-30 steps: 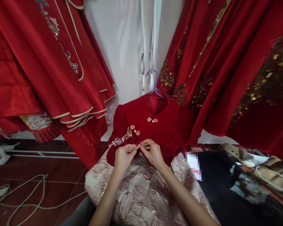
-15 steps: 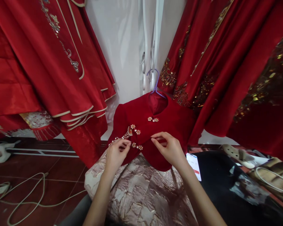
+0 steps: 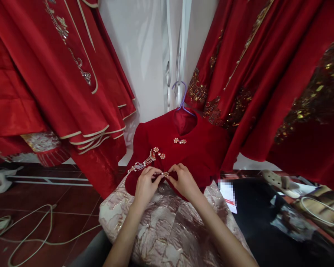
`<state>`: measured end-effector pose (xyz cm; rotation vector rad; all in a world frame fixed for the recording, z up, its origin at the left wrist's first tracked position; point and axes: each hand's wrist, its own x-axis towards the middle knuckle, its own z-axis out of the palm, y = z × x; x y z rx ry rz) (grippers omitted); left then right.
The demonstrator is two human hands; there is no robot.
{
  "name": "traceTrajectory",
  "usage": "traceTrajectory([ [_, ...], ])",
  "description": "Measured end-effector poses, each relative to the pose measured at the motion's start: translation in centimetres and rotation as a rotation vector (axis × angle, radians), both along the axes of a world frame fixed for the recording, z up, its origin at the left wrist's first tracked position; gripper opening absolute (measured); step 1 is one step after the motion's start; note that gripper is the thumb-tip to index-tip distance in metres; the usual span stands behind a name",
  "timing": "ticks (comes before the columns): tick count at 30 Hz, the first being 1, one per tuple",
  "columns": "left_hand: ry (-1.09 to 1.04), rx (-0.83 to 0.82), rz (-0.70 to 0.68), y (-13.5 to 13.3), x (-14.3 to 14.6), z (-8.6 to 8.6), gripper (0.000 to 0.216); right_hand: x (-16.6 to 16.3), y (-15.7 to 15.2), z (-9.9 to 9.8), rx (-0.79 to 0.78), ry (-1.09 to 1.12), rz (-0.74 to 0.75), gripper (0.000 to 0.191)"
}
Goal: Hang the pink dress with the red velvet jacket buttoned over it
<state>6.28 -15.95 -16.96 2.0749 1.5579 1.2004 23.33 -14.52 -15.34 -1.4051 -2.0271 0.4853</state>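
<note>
A short red velvet jacket (image 3: 208,148) lies spread over a pale, shiny patterned fabric (image 3: 180,230), with a purple hanger (image 3: 183,100) in its neck. Flower-shaped pearl clasps decorate its front, among them an upper clasp (image 3: 180,141) and a middle one (image 3: 159,152). A beaded tassel (image 3: 140,165) trails from the middle clasp to the left. At the lowest clasp (image 3: 165,174), my left hand (image 3: 147,185) pinches the left end and my right hand (image 3: 184,181) the right end. Their fingertips almost meet there and partly cover it.
Red embroidered garments hang at the left (image 3: 69,85) and right (image 3: 256,100) before a white door (image 3: 144,55). A phone (image 3: 227,195), its screen partly blurred, lies by a black surface (image 3: 256,222). Shoes (image 3: 277,181) sit at the right, and a cable (image 3: 47,241) loops across the tiled floor.
My right hand has moved left and down from the jacket's front to the lowest clasp. My left hand has shifted right to the same clasp, uncovering the tassel.
</note>
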Motion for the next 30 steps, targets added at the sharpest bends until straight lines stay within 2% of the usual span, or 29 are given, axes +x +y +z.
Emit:
traceTrajectory([
  [3, -0.035, -0.034, -0.007, 0.0, 0.1, -0.3, 0.006, 0.0, 0.3, -0.4, 0.009, 0.033, 0.007, 0.006],
  [14, -0.204, -0.074, -0.011, -0.1, 0.5, -0.5, 0.004, -0.2, 0.4, -0.5, 0.036, 0.077, 0.022, 0.008],
  [17, -0.214, -0.13, -0.039, -0.2, 0.4, -0.1, 0.006, 0.2, 0.5, -0.3, -0.006, 0.098, 0.033, 0.008],
  [20, -0.256, -0.191, -0.053, 0.3, 0.3, 0.7, 0.01, 1.4, 0.6, 0.2, -0.128, 0.151, 0.106, 0.01],
  [25, -0.406, -0.063, 0.006, 3.2, 0.0, 2.3, 0.025, 4.2, 0.4, 1.4, -0.331, 0.221, 0.357, 0.015],
  [27, -0.35, 0.014, 0.025, 4.1, -0.1, 2.9, 0.024, 4.7, 0.3, 1.8, -0.351, 0.234, 0.397, 0.016],
  [30, -0.121, 0.107, 0.041, 4.7, -0.4, 3.4, 0.022, 4.7, 0.3, 1.9, -0.341, 0.235, 0.387, 0.018],
])
